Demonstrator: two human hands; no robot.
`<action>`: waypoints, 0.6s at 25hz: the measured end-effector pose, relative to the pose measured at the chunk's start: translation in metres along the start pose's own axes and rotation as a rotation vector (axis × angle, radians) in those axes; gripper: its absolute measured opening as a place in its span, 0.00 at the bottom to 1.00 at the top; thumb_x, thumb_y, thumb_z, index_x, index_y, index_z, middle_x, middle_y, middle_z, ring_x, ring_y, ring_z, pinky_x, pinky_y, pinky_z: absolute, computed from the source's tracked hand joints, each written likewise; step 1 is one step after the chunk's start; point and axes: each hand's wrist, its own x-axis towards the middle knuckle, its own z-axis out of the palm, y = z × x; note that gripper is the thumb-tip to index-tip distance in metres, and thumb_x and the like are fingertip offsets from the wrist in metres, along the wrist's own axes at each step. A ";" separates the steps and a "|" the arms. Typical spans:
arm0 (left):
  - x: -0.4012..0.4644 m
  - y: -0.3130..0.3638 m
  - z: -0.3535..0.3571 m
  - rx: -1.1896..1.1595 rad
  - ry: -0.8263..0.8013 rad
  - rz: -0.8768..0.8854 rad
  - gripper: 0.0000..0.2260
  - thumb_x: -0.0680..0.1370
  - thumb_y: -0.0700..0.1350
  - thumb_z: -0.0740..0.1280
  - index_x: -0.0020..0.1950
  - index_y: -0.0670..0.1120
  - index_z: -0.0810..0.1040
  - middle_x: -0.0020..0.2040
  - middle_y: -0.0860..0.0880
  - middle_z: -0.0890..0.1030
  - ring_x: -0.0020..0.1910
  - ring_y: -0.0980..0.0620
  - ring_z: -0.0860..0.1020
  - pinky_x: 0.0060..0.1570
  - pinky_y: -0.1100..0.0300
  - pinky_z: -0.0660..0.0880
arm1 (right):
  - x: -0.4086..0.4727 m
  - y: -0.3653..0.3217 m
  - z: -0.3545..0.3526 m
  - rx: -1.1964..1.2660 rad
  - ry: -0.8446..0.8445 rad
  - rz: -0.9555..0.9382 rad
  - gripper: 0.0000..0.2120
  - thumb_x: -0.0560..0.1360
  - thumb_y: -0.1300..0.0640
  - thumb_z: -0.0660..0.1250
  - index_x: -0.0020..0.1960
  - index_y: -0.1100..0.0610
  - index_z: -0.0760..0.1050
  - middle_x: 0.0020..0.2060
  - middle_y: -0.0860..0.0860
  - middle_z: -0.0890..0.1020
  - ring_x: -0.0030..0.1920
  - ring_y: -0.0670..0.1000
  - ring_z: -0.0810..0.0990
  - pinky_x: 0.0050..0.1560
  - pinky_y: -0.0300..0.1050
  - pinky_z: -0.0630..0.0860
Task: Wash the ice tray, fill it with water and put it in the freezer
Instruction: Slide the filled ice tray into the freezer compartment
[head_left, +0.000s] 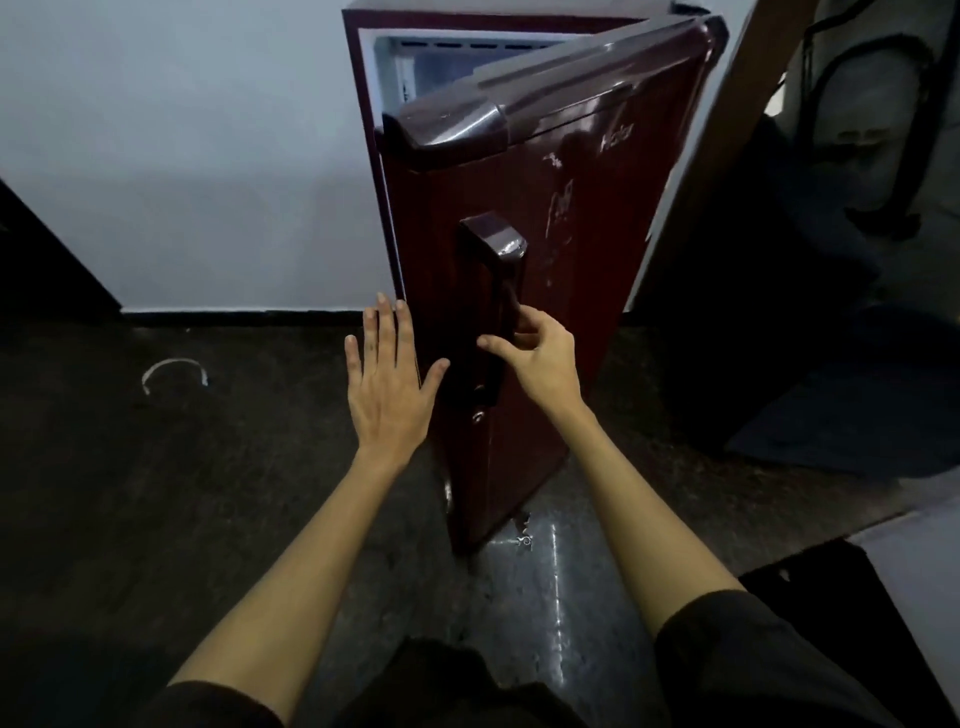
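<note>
Stood at the dark red fridge (498, 291), door (545, 270) swung partly ajar, pale freezer compartment (457, 62) visible through the gap at top. Right hand (535, 353) at the door handle (493, 306), fingers curled round its lower part, thumb out toward the left. Left hand (387, 374) flat and spread near the door's free edge, fingers straight; touching or just short of it, could not tell. Ice tray nowhere in view (neither grip carried it, and nothing tray-like showed in the visible slice of freezer). Could not judge from this whether tray was inside already or not yet fetched. Handling guess for the tray: light when empty, likely slick when wet; filled, top-heavy with loose water, prone to slosh and spill, flexes if plastic. Best taken with both hands at the two short ends, kept level, slid in flat. Door itself looked stiff and heavy enough to want a full-hand hold on the handle. Wet patch shone on the floor (545, 571) by the fridge base: slip risk.
</note>
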 end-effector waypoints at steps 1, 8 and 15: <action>0.006 -0.007 0.002 0.004 0.000 -0.022 0.34 0.80 0.59 0.57 0.75 0.45 0.42 0.76 0.46 0.43 0.76 0.49 0.42 0.73 0.50 0.39 | 0.009 -0.002 0.011 -0.009 -0.001 0.000 0.23 0.67 0.51 0.76 0.60 0.56 0.77 0.51 0.48 0.81 0.49 0.43 0.81 0.46 0.30 0.76; 0.053 -0.058 0.021 0.017 0.006 -0.131 0.34 0.79 0.60 0.55 0.75 0.45 0.41 0.76 0.47 0.42 0.75 0.49 0.42 0.73 0.49 0.40 | 0.086 -0.008 0.089 -0.125 -0.086 0.029 0.24 0.71 0.50 0.72 0.63 0.59 0.74 0.55 0.52 0.79 0.56 0.51 0.78 0.58 0.47 0.77; 0.124 -0.116 0.040 0.029 -0.001 -0.069 0.33 0.80 0.57 0.58 0.76 0.45 0.44 0.76 0.46 0.45 0.76 0.47 0.45 0.73 0.49 0.45 | 0.173 -0.014 0.152 -0.257 -0.091 0.068 0.13 0.75 0.55 0.68 0.56 0.60 0.74 0.50 0.53 0.75 0.49 0.52 0.76 0.54 0.50 0.76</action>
